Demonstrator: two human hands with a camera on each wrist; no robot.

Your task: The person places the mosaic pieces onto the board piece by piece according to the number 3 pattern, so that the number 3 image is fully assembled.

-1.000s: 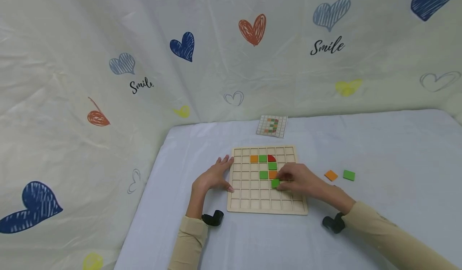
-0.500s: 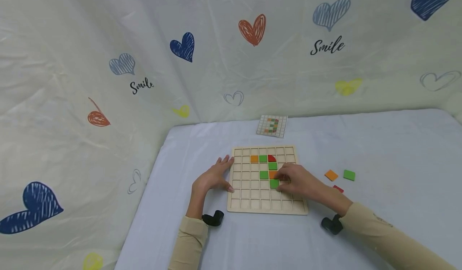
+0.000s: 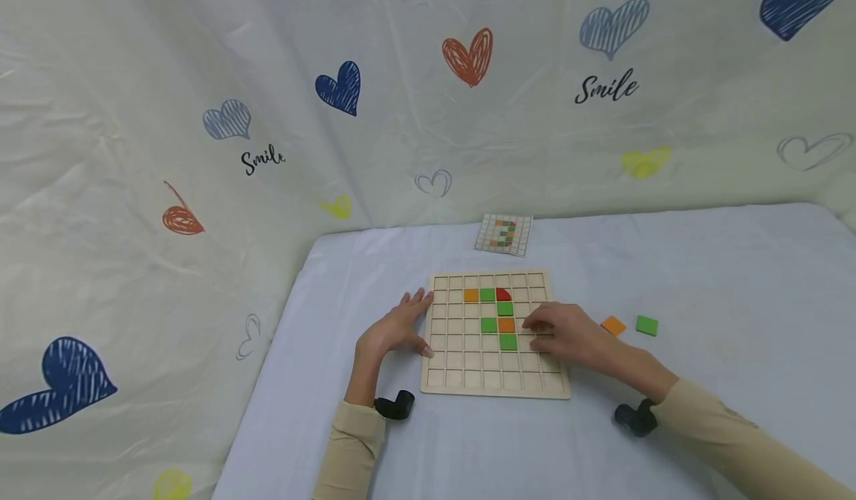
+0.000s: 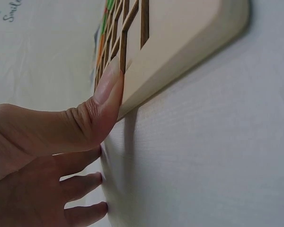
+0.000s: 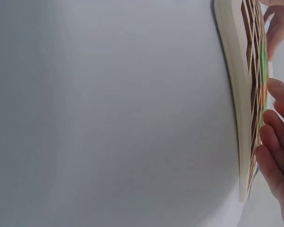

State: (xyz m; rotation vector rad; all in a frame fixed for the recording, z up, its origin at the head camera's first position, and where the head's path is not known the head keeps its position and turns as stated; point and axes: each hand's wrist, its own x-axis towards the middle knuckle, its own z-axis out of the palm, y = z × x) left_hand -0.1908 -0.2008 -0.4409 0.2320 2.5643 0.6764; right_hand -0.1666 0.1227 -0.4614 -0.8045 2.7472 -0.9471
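A wooden grid board (image 3: 461, 381) lies on the white cloth in the head view. Its upper row holds an orange tile (image 3: 471, 295), a green tile (image 3: 487, 294) and a red rounded tile (image 3: 503, 294). Below sit another green tile (image 3: 504, 308), then a green and an orange tile (image 3: 506, 325) side by side, and a lower green tile (image 3: 508, 342). Fingers spread, my left hand (image 3: 396, 325) touches the board's left edge; its thumb rests on the rim in the left wrist view. My right hand (image 3: 568, 336) hovers over the right cells, fingers loosely bent around nothing, apart from the tiles.
Right of the board lie a loose orange tile (image 3: 613, 326), partly covered by the right arm, and a loose green tile (image 3: 646, 325). A pattern card (image 3: 504, 234) lies behind the board, near the printed curtain (image 3: 401, 136). Black wrist cameras sit at both wrists.
The lower green tile, pinched by my right hand earlier, shifted slightly left into its cell and is let go. The hand has drawn back rightward. A loose red piece is now hidden by the arm.
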